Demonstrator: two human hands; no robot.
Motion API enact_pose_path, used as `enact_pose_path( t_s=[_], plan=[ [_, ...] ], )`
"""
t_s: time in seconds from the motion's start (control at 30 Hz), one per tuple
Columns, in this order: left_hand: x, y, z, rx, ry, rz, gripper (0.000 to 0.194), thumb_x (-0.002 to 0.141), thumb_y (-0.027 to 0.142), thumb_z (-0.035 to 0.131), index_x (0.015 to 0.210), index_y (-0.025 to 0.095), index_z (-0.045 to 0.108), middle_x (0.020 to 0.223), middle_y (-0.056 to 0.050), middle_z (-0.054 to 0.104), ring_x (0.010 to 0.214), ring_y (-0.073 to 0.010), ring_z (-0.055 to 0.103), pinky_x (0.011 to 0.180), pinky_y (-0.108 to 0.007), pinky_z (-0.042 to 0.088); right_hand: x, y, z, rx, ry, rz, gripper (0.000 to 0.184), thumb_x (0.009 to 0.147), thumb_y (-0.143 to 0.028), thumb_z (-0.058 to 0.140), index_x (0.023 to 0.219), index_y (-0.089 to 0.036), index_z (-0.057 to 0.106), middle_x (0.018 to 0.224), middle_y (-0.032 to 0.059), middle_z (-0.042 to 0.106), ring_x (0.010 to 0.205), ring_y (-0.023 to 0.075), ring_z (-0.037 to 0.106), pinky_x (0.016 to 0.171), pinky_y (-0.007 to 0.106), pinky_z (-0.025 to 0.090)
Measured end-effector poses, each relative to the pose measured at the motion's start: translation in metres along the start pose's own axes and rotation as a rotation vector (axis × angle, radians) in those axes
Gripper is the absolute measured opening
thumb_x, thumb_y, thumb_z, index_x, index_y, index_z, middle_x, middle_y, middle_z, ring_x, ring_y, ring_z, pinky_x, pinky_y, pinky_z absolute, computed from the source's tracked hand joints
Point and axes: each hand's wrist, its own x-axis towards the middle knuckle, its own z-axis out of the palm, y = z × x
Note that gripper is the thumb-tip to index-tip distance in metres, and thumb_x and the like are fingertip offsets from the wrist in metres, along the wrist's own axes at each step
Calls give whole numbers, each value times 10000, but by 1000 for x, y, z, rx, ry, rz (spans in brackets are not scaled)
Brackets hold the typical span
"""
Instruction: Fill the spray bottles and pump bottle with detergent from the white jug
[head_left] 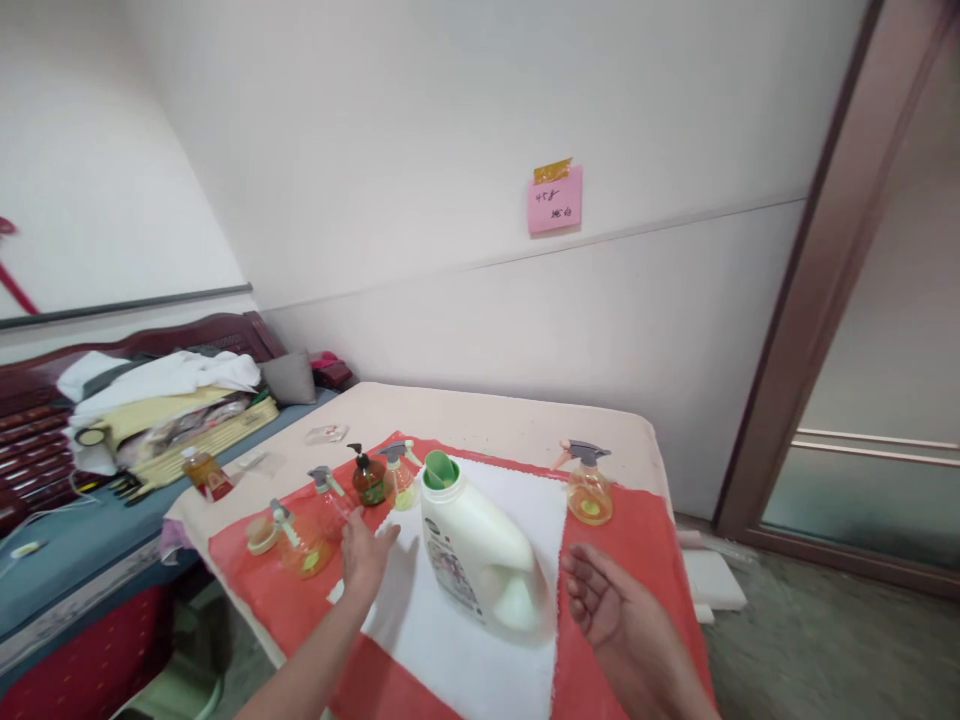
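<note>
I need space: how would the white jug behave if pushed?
The white jug looks stiff, with smooth, moulded walls. It might tip if pushed near its green cap, well above the base. The white cloth under it may drag along.

Jug [480, 560]: off-white w/ faint green tint, dk print; cap [441, 468] mid-green. Under it, wht cloth [480, 675] over red cloth [637, 560]; tabletop [480, 405] pale cream-pink. R-most spray btl [590, 497]: amber-yel, head grey + salmon. Pump btl [370, 482]: brn, blk pump, grn label. Wall note [555, 203]: pink, dk writing, ochre tape. Red fabric [105, 655], lower L: small yel dots.
</note>
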Motion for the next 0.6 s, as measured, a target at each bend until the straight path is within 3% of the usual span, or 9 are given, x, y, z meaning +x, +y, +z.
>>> enact_pose_path(
  t_s=[0.1, 0.2, 0.33, 0.4, 0.47, 0.53, 0.6],
  plan=[
    [-24, 7, -23, -121, 6, 83, 562, 793, 442, 596, 1249, 174, 405, 1286, -174, 529, 1243, -333, 489, 994, -465, 429, -2, -1, 2, 30, -11, -8, 248, 649, -246, 764, 853, -146, 663, 737, 44, 712, 608, 117, 608, 535, 194, 484],
    [-64, 31, -44, -351, 36, 199, 404, 819, 452, 547, 1139, 225, 452, 1182, -106, 573, 1149, -306, 553, 982, -446, 449, -5, -2, 4, 64, 9, -39, 230, 642, -222, 757, 830, -137, 654, 713, 43, 706, 586, 114, 603, 517, 194, 463],
    [-137, 75, -57, -510, -100, 376, 362, 798, 413, 589, 1136, 305, 512, 1188, -44, 596, 1154, -298, 554, 1009, -426, 446, -5, -10, 0, 133, 67, -110, 195, 644, -214, 737, 792, -139, 634, 655, 21, 687, 564, 106, 589, 520, 196, 450],
    [-171, 100, -49, -569, -274, 481, 352, 796, 378, 588, 1133, 287, 542, 1233, -69, 588, 1192, -303, 533, 1010, -433, 446, -3, -20, -7, 184, 102, -159, 181, 650, -215, 724, 787, -152, 623, 650, -1, 678, 571, 98, 585, 518, 190, 440],
    [-197, 130, -29, -617, -436, 478, 336, 796, 340, 580, 1127, 287, 566, 1295, -74, 572, 1239, -284, 506, 1022, -406, 435, -1, -32, -15, 238, 137, -203, 170, 668, -233, 711, 789, -169, 610, 671, -16, 675, 588, 93, 588, 521, 189, 439],
    [-212, 165, 3, -655, -619, 360, 396, 773, 287, 593, 1167, 263, 559, 1288, -94, 587, 1247, -262, 510, 1031, -365, 424, 1, -44, -23, 289, 172, -238, 147, 703, -263, 685, 791, -186, 597, 702, -23, 671, 607, 95, 597, 532, 198, 452],
    [-216, 203, 40, -614, -682, 201, 466, 757, 275, 605, 1214, 207, 538, 1302, -136, 582, 1254, -258, 513, 1002, -333, 436, 3, -53, -30, 327, 201, -267, 124, 742, -289, 648, 797, -200, 581, 722, -28, 662, 633, 98, 609, 559, 208, 472]
  ],
)
